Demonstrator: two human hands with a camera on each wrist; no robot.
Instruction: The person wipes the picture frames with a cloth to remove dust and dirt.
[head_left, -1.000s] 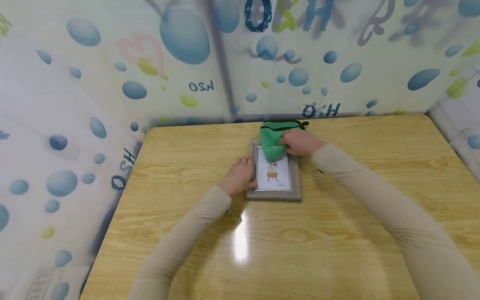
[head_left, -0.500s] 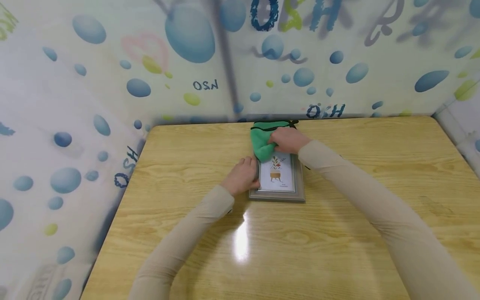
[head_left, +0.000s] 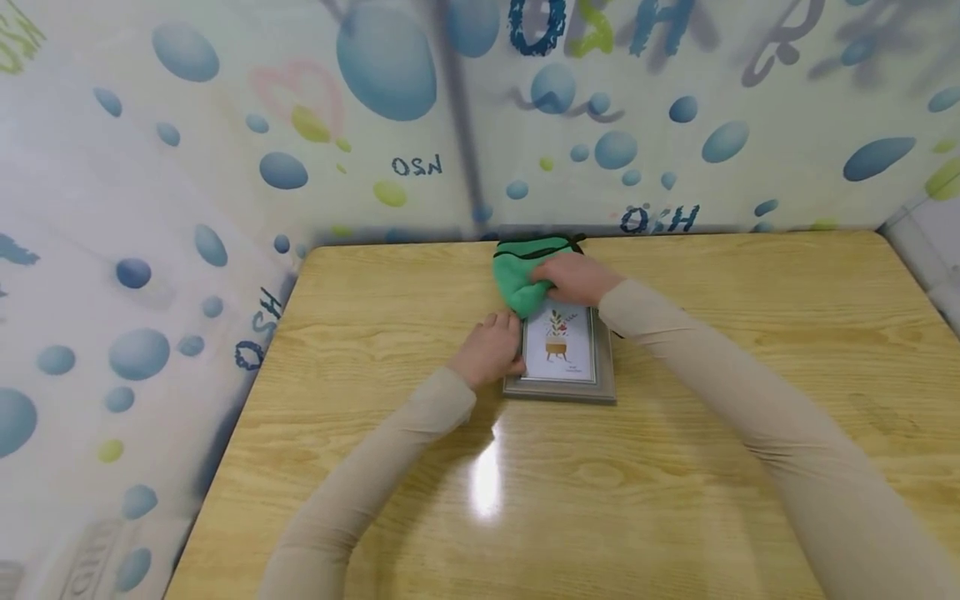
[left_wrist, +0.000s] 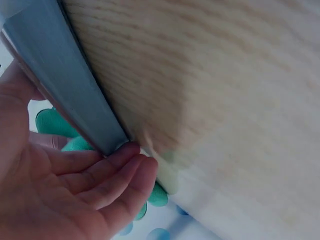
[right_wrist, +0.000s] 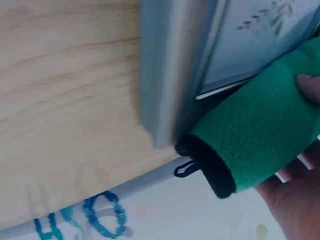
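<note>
Head: cloth (head_left: 516, 279) in right hand (head_left: 576, 278), frame (head_left: 560, 390) against left hand (head_left: 489, 350).

The table (head_left: 615, 483) is presenting a yellowish, wood-grained top with rounded far corners. A grey frame (head_left: 558, 390) is resting directly on it, picture side up, near the far edge. In front of the frame, bright glare (head_left: 486, 482) is shining on the wood.
</note>
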